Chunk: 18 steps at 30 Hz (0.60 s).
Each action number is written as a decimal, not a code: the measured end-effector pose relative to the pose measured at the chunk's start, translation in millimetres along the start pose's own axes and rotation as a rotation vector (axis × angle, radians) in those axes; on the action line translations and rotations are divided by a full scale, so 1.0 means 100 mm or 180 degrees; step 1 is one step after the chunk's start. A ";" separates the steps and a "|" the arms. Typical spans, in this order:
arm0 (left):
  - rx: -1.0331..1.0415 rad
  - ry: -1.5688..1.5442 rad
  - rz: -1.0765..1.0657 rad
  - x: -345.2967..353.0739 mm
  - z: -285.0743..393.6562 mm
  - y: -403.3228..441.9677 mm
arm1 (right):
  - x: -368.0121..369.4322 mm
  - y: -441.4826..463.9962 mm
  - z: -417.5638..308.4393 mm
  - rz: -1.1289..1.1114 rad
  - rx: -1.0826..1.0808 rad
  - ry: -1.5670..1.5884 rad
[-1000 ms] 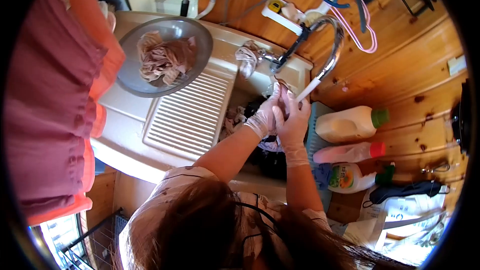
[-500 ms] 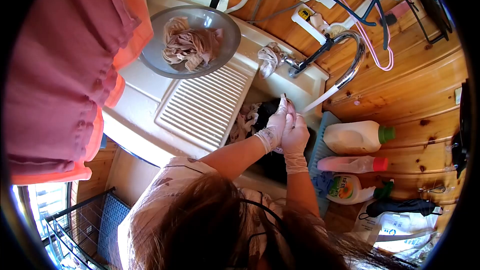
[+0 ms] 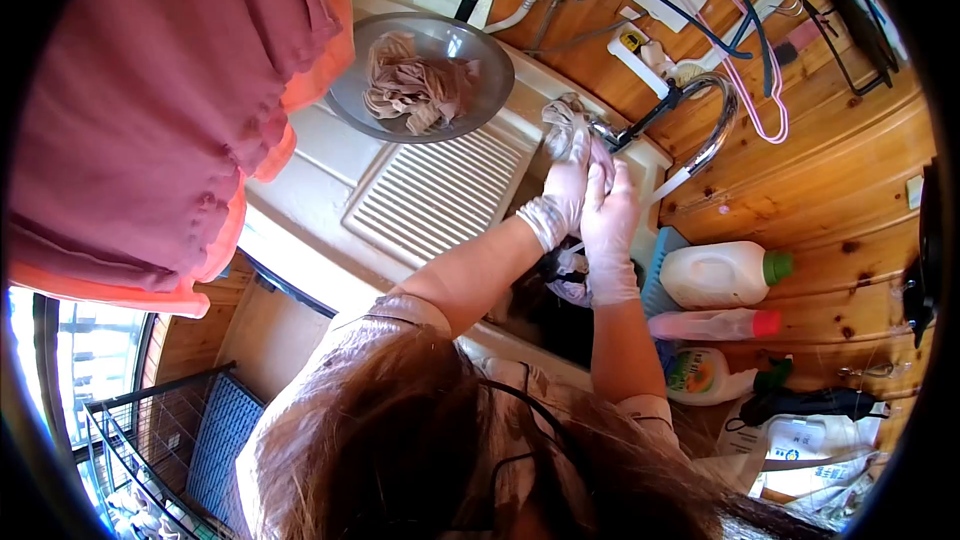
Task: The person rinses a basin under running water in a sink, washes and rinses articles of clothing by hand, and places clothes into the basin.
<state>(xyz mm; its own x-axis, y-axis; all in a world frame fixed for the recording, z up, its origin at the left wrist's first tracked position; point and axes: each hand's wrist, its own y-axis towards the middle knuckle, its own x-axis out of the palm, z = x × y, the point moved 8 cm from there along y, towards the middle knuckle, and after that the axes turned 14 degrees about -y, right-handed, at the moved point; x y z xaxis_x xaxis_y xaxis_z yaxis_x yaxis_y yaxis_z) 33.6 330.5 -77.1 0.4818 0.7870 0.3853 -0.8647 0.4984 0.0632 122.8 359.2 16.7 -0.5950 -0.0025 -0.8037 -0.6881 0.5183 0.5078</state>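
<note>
Above the sink [image 3: 655,175], my left hand [image 3: 566,188] and my right hand [image 3: 610,212], both in thin whitish gloves, are pressed close together. A small pinkish cloth [image 3: 602,156] shows between their fingers, gripped from both sides; its lower part is hidden. The left fingertips are right by a wet grey-beige cloth [image 3: 561,118] that lies at the base of the tap [image 3: 712,140]. Below my wrists, dark and patterned clothes [image 3: 570,290] lie in the sink.
A grey basin [image 3: 345,90] with a bunched beige cloth [image 3: 418,85] stands beyond the ribbed washboard [image 3: 440,190]. Right of the sink are a white jug [image 3: 712,274], a pink bottle [image 3: 712,325] and a spray bottle [image 3: 700,376]. Hangers [image 3: 780,105] hang at the upper right.
Both hands have risen from lower in the sink toward the tap, together with the pinkish cloth. The view has shifted, so the basin and washboard appear farther right.
</note>
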 end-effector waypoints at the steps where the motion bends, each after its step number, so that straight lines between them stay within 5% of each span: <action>1: 0.0176 -0.0664 0.0218 -0.05 0.01 0.11 | 0.02 0.10 -0.06 0.0015 -0.0059 0.0280; 2: -0.1439 -0.3087 0.0096 0.13 -0.24 0.24 | 0.04 0.20 -0.12 0.0030 -0.0115 0.0555; 5: -0.1221 -0.1887 0.0699 -0.35 0.68 0.32 | -0.07 0.44 -0.43 0.0308 -0.0555 0.0904; 7: -0.1076 -0.2445 0.1103 -0.56 1.27 0.35 | -0.06 0.50 -0.50 0.0051 -0.0393 0.1633; 10: -0.0280 -0.2557 0.0641 -1.24 1.27 1.17 | 0.07 0.43 -0.48 -0.0401 -0.0341 0.1704; 12: -0.0703 -0.2107 0.0420 -1.49 1.49 1.10 | 0.31 0.23 -0.37 -0.0830 -0.0414 0.1593; 14: 0.0308 0.1149 -0.0432 -2.10 1.37 1.31 | 0.59 -0.05 -0.19 -0.1147 -0.0173 0.1669; 16: 0.0166 0.2382 -0.0438 -2.39 1.28 1.41 | 0.74 -0.22 -0.14 -0.1619 -0.0251 0.1355; 18: -0.0626 0.1563 0.0105 -2.56 1.22 1.23 | 0.77 -0.25 -0.16 -0.1728 0.0019 0.1320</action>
<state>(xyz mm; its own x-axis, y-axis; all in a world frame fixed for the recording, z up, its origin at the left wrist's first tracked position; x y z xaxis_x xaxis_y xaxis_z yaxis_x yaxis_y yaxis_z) -213.6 145.4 -55.5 0.5055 0.8575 -0.0954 -0.8602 0.4921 -0.1338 87.5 332.1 -52.4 -0.2769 -0.5903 -0.7582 -0.9324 0.3557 0.0636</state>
